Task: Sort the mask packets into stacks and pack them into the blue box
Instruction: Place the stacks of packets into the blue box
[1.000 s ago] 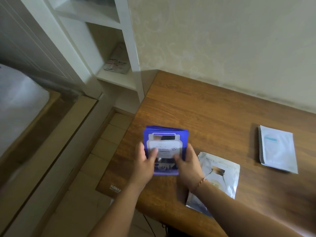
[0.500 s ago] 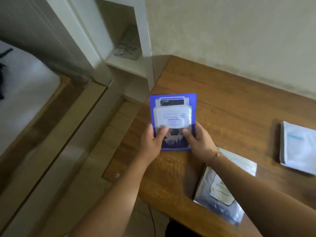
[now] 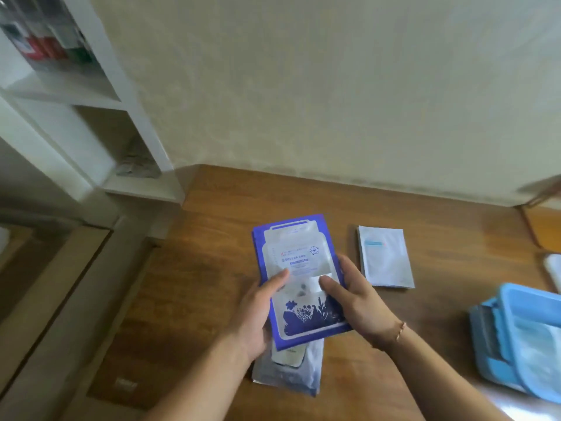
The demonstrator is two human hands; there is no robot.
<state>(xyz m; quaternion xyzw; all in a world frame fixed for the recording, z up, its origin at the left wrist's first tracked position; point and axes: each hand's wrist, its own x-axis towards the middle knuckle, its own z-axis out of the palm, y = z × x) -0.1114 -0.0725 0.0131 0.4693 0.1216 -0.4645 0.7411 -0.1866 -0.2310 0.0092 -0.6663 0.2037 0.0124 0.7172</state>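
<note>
both hands held a stack of blue mask packets above the wooden table.

the left hand (image 3: 255,314) gripped the stack of blue mask packets (image 3: 299,278) along its left edge, thumb pressed on the front face, fingers curled beneath. the right hand (image 3: 355,299) gripped the right edge the same way, thumb on the front. the stack was tilted, its top end away from the person. a silver packet (image 3: 291,372) lay flat on the table (image 3: 212,268) directly beneath the hands, partly hidden by the stack. a white packet stack (image 3: 385,256) lay on the table just beyond the right hand, apart from it. the blue box (image 3: 522,338) sat well to the right of the right hand, open, its contents blurred.
</note>
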